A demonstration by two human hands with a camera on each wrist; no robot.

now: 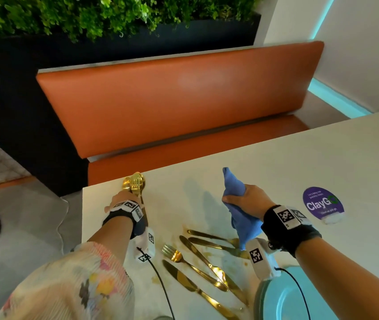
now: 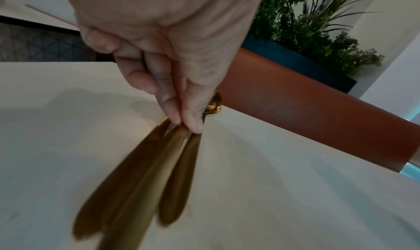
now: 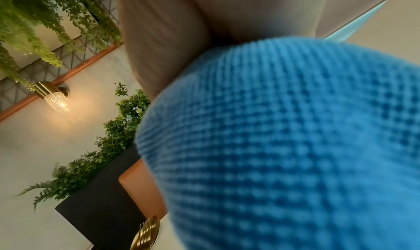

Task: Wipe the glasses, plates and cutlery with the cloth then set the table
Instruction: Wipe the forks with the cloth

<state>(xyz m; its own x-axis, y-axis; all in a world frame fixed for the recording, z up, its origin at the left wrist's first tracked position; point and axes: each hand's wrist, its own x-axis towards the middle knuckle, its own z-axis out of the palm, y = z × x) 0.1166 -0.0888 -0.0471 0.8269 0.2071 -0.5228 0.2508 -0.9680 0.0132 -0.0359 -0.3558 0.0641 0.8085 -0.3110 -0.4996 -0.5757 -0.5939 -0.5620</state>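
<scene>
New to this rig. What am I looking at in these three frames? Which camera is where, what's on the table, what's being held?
There is no robot here: a person works with bare hands and wears three cameras.

The large picture comes from a head camera that looks down at a white table in front of an orange bench. The other two come from wrist cameras that look along each hand.

The left hand grips a bundle of gold cutlery; the left wrist view shows the fingers pinching the handles. The right hand holds a blue cloth, which fills most of the right wrist view.

Loose gold cutlery, knives and at least one fork, lies on the table near the person. A teal plate sits at the lower right, and beyond it a purple sticker.
</scene>
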